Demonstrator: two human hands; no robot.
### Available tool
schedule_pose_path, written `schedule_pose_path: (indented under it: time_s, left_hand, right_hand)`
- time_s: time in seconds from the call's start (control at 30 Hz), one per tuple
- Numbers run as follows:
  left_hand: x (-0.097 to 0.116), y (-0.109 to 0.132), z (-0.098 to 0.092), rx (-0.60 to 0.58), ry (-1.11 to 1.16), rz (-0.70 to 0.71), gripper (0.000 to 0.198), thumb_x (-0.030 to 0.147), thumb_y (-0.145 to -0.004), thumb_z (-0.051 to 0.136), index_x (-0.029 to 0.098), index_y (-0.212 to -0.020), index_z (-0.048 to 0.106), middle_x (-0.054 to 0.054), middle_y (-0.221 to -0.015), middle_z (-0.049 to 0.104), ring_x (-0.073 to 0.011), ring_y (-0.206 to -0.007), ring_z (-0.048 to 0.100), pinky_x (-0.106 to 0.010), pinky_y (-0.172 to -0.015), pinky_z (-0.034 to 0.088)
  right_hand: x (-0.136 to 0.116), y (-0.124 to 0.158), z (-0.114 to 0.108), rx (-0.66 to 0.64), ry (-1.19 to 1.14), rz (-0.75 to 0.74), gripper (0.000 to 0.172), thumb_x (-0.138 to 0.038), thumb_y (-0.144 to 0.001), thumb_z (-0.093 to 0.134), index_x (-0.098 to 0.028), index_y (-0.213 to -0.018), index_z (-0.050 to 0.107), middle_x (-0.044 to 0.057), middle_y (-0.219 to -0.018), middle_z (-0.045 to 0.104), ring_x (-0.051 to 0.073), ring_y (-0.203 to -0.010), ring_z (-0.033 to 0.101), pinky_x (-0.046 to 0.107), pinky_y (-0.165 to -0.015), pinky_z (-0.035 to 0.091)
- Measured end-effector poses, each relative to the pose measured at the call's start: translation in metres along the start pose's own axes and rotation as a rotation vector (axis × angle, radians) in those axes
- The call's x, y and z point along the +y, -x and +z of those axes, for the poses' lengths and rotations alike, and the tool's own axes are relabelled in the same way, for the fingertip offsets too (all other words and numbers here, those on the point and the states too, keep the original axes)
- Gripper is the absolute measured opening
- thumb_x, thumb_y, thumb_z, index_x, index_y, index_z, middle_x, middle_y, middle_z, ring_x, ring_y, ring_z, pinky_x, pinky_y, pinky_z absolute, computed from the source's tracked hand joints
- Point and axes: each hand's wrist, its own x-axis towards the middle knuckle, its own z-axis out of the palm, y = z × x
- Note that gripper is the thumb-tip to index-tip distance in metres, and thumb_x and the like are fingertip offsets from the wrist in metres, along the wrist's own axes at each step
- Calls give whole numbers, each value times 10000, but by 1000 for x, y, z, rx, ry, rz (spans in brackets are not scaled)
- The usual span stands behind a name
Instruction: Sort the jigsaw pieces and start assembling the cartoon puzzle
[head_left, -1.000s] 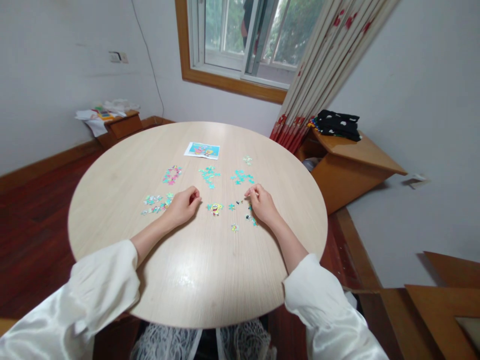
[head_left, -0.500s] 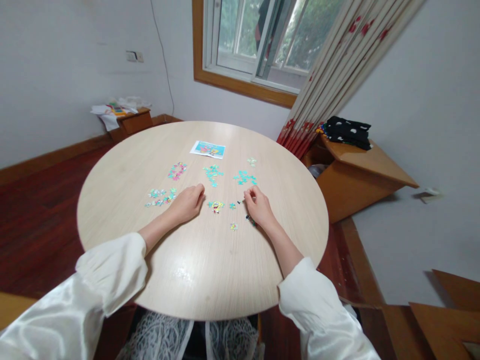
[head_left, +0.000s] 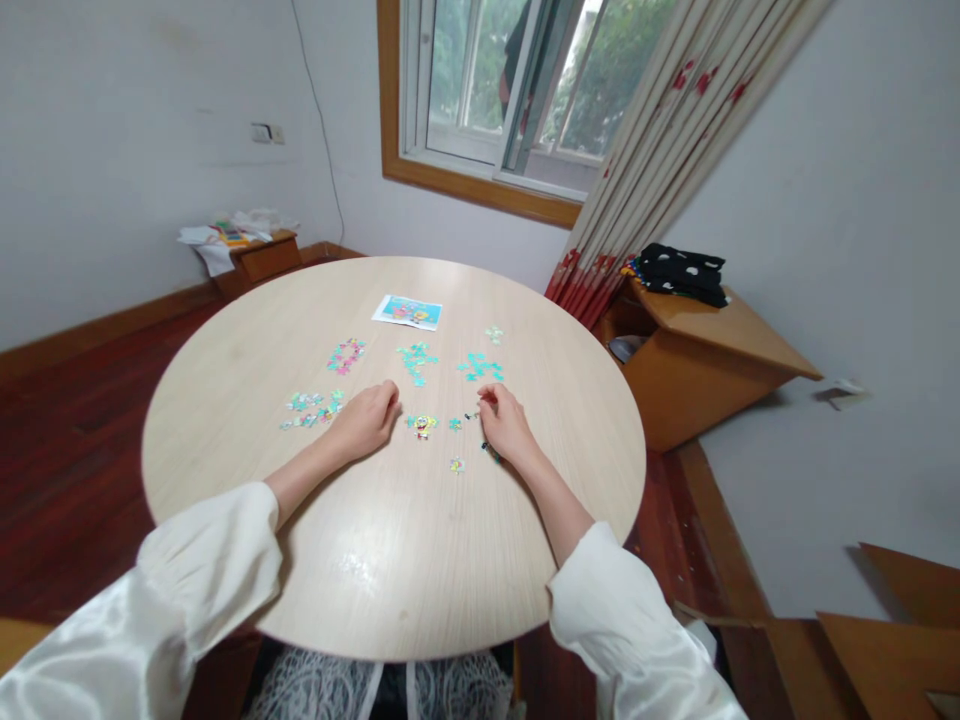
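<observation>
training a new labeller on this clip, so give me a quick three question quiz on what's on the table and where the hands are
1. True or false: the printed picture lies on the table, towards its far side from the person.
2. What lies between the left hand and the right hand? A) a yellow puzzle piece B) a cup C) scissors
3. Which hand is nearer the pink pieces?

Key: 1 true; 2 A; 3 the left hand.
</observation>
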Motion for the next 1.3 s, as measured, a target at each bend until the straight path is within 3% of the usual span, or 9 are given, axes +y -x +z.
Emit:
schedule_pose_path:
  time_s: [0.2, 0.43, 0.63, 0.83, 0.97, 1.3]
  left_hand:
    - [4, 4, 0, 63, -16, 135, 204, 280, -928, 355, 191, -793, 480, -47, -706, 559, -188, -675, 534, -313, -645, 422]
    - [6, 8, -5, 123, 42, 390, 239, 194, -881, 408, 149, -827, 636, -91, -791, 620, -193, -761, 557, -329, -706, 465]
    - [12, 11, -2, 53, 104, 540, 340, 82, -799, 396, 156, -976, 676, -102, -1001, 692, -212, -949, 613, -403, -853, 490]
    - [24, 16, -3, -150, 79, 459, 418, 78, -767, 404, 149, -1092, 657, -118, -1180, 665, -229, -1113, 593, -492, -1030, 408]
    - [27, 17, -6, -224, 89, 416, 436, 72, -774, 385, 134, -1110, 654, -134, -1218, 647, -230, -1149, 579, -503, -1072, 368]
    - [17, 13, -11, -82, 164, 275, 376, 99, -814, 381, 164, -1013, 694, -102, -1068, 705, -233, -1015, 620, -466, -945, 474]
  right_hand:
    - [6, -2, -3, -79, 105, -12, 187, -175, -842, 484, -196, -918, 653, 87, -1000, 636, 218, -1001, 573, 419, -924, 418]
    - [7, 0, -5, -139, 74, -92, 192, -182, -837, 541, -195, -967, 681, 82, -988, 625, 197, -955, 583, 393, -899, 445]
    - [6, 0, -12, -118, -19, -93, 312, -41, -829, 431, -174, -910, 701, 66, -945, 633, 151, -906, 605, 319, -856, 469]
    - [1, 2, -18, -159, -2, -30, 230, -98, -838, 505, -165, -878, 722, 75, -932, 629, 164, -877, 609, 333, -831, 482]
    - [-1, 4, -18, -183, -16, -35, 144, -168, -809, 609, -180, -899, 720, 61, -913, 616, 171, -864, 609, 341, -828, 491]
    - [-6, 3, -20, -197, 47, -52, 101, -127, -797, 603, -176, -830, 685, 50, -879, 620, 163, -852, 586, 325, -805, 468]
